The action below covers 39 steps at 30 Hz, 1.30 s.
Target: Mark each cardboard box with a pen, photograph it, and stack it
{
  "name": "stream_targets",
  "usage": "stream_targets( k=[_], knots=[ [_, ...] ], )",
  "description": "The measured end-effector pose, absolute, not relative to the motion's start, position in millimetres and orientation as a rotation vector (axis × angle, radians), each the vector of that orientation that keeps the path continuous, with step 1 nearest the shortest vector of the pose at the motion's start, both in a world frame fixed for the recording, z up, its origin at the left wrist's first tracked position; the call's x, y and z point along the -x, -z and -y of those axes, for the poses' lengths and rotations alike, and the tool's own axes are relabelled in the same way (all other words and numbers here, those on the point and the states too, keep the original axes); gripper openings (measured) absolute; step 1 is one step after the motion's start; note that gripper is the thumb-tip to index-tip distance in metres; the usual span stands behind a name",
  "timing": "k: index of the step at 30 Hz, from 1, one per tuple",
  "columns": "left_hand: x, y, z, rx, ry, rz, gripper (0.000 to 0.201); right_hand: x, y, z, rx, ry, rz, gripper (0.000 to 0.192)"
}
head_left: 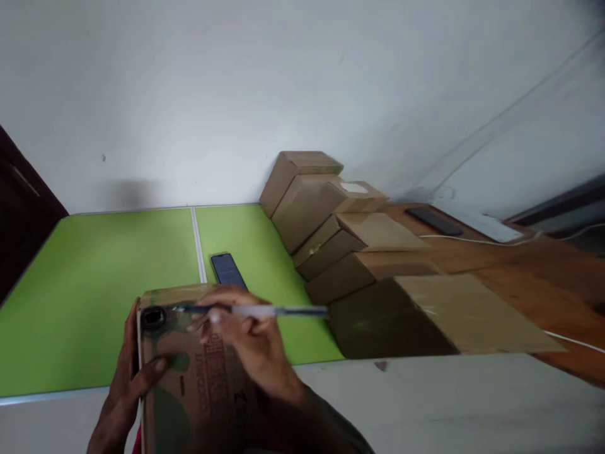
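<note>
At the lower left of the frame, the left hand [130, 378] grips the printed cardboard box's [198, 378] side while the right hand [250, 340] grasps a pen-like tool [265, 311] over its top, apparently mid-marking or cutting; steady bracing seems needed next.

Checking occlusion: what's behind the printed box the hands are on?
Behind the printed box a dark phone lies on the green table; its near end is hidden by the box. Left hand grips the edge, right hand holds a pen.
</note>
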State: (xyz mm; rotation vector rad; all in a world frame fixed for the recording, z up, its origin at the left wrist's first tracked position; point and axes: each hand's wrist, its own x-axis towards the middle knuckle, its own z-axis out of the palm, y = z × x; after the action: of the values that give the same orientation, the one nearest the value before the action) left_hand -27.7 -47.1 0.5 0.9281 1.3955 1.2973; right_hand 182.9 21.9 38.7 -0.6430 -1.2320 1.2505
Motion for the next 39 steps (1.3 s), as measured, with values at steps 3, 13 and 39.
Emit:
stream_targets(
  k=[3,13,39],
  knots=[
    [13.3,-17.1,38.4,-0.956,-1.272,-1.348,0.115,-161.9,-37.6,6.3,0.66,-1.195,1.316,0.021],
    [6.5,-18.2,40.3,-0.94,-1.236,-1.444,0.111,-160.2,-32.6,1.5,0.707,-0.987,1.495,0.025],
    [55.0,39.0,39.1,-0.534,-1.307,-1.637,0.103,-177.5,16.7,-155.7,1.706,-0.868,1.776,0.024]
  ],
)
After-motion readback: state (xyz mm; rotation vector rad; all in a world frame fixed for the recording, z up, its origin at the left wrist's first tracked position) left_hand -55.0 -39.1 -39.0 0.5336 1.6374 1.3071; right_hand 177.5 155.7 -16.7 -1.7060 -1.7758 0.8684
